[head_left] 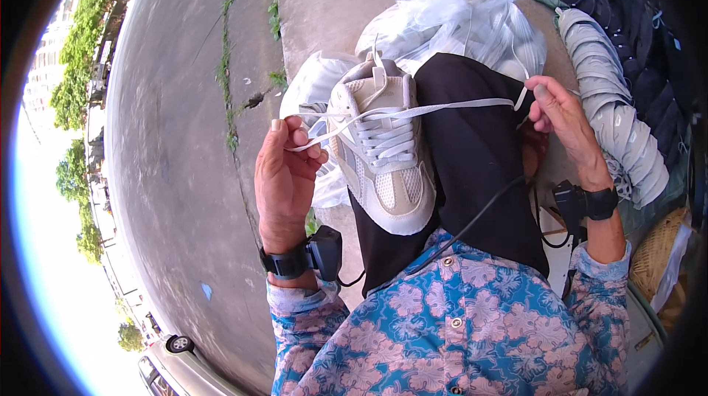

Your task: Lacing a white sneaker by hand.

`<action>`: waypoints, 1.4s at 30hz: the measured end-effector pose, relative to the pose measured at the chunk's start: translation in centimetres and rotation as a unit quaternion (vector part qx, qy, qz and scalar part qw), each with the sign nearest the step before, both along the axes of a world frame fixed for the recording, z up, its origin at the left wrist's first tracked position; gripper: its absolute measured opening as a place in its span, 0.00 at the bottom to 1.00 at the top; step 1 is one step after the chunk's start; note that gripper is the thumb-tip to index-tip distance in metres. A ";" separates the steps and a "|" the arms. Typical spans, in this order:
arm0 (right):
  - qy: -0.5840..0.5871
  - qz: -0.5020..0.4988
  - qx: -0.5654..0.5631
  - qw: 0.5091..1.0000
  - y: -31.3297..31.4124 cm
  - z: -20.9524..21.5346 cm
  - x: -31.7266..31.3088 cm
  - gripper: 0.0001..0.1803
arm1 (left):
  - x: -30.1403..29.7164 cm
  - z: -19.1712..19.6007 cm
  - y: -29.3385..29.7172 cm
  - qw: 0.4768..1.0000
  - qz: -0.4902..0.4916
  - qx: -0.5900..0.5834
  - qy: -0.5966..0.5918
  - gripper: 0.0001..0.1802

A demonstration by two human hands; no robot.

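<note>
A beige and white sneaker rests on my black-trousered thigh, its toe pointing toward me. Its pale shoelace is threaded in rows over the tongue, and the loose part stretches sideways above the shoe. On the left, my left hand pinches the lace between thumb and fingers, beside the shoe. My right hand is off to the right, thumb and forefinger closed on the lace near its end. The lace runs fairly taut between both hands. A wearable device is strapped on each wrist.
Clear plastic bags of pale items lie beyond my knees. To the right are a long stack of nested pale grey pieces, a dark stack and a woven basket. Grey pavement stretches left, with a parked car.
</note>
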State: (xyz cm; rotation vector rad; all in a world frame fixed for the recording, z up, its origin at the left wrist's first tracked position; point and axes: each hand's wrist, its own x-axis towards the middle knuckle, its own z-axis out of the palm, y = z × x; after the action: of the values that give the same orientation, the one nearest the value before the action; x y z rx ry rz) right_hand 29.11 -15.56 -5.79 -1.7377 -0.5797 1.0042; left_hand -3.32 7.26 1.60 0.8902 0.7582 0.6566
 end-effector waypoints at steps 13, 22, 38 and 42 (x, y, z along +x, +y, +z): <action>0.388 -0.126 0.278 0.870 2.8 -1.9 1.3 0.09 | -0.9 -0.1 -0.3 0.998 0.009 -0.050 -0.045 0.15; 0.409 -0.188 0.396 0.800 -2.8 -1.2 10.7 0.16 | -0.6 -0.4 -0.5 0.991 0.022 -0.095 -0.094 0.15; 0.228 -0.246 0.420 0.843 -9.8 -0.3 20.7 0.16 | -1.0 -1.1 -0.1 0.988 0.034 -0.116 -0.098 0.17; 0.185 -0.154 0.359 0.902 -3.6 1.5 12.0 0.16 | -0.8 -1.3 -0.3 0.990 0.039 -0.109 -0.082 0.17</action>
State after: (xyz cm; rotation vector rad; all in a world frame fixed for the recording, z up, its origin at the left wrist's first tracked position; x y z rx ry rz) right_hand 41.13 -19.13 -4.27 -0.9118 -0.3438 0.7339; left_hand -4.09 6.91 0.26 0.6018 0.7037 0.6917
